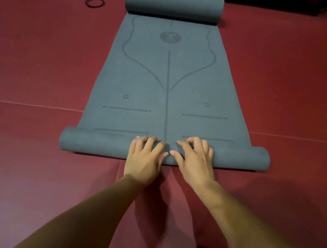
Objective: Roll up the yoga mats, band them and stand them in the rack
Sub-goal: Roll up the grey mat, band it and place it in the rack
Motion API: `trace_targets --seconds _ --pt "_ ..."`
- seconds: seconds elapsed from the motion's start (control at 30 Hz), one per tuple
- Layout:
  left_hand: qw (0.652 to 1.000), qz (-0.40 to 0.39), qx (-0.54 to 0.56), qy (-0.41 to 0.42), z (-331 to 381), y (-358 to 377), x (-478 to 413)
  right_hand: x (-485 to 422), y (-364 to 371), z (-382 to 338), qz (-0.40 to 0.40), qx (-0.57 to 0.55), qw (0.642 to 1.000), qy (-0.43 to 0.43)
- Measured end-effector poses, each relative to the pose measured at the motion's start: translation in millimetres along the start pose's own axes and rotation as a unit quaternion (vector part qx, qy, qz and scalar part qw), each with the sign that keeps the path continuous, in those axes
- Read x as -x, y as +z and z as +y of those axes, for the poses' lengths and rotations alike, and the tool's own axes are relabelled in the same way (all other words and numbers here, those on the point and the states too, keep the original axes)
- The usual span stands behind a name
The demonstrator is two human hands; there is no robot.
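Head view: left hand and right hand sit side by side, fingers curled over the near rolled end of the grey yoga mat. The flat stretch lies ahead of the fingertips.

Risks:
- Both grips are central, so the outer ends could slacken and the roll skew.
- The black band lies far forward-left, so reaching for it may let the roll spring open.

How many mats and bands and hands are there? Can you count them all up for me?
yoga mat: 1 (grey-blue, curled at both ends)
black band: 1 (lying on the red floor)
hands: 2 (left hand and right hand, both on the near roll)
Total: 4
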State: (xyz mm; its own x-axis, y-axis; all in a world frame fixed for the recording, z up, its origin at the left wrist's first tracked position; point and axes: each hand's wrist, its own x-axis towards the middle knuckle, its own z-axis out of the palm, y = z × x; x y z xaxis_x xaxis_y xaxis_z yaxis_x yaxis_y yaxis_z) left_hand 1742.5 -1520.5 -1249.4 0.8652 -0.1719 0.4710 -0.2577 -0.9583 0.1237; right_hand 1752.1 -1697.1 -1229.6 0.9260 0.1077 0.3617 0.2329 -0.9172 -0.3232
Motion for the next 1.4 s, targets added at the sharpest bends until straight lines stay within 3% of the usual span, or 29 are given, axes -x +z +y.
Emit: trace_targets --seconds 0.2,0.33,0.47,0.6,0.73,1.07,1.23,1.4 --pt "1.000 -0.017 0.004 0.004 -8 3 -16 3 2 3 -0.008 -0.064 0.998 -0.015" --pt "1.000 -0.012 0.015 0.017 -12 3 -22 -6 -2 -1 -0.028 -0.047 0.998 0.013" --pt "0.998 -0.009 0.013 0.059 -16 -5 -13 -16 -10 -11 -0.076 -0.030 0.995 0.061" --pt "0.998 -0.034 0.009 0.049 -21 -12 -23 -30 -24 -19 -0.142 0.010 0.989 0.043" --pt "0.996 -0.089 0.010 0.002 -20 -4 -45 -36 -19 -5 -0.111 -0.012 0.994 0.006" --pt "0.998 -0.017 -0.048 -0.024 -17 13 -70 -69 19 29 -0.042 -0.085 0.995 -0.037" --pt "0.993 -0.089 -0.056 0.048 -28 8 -81 -80 27 29 -0.030 -0.062 0.997 -0.034" --pt "0.989 -0.125 -0.076 0.009 -23 10 -97 -96 18 22 -0.023 -0.037 0.998 -0.041"
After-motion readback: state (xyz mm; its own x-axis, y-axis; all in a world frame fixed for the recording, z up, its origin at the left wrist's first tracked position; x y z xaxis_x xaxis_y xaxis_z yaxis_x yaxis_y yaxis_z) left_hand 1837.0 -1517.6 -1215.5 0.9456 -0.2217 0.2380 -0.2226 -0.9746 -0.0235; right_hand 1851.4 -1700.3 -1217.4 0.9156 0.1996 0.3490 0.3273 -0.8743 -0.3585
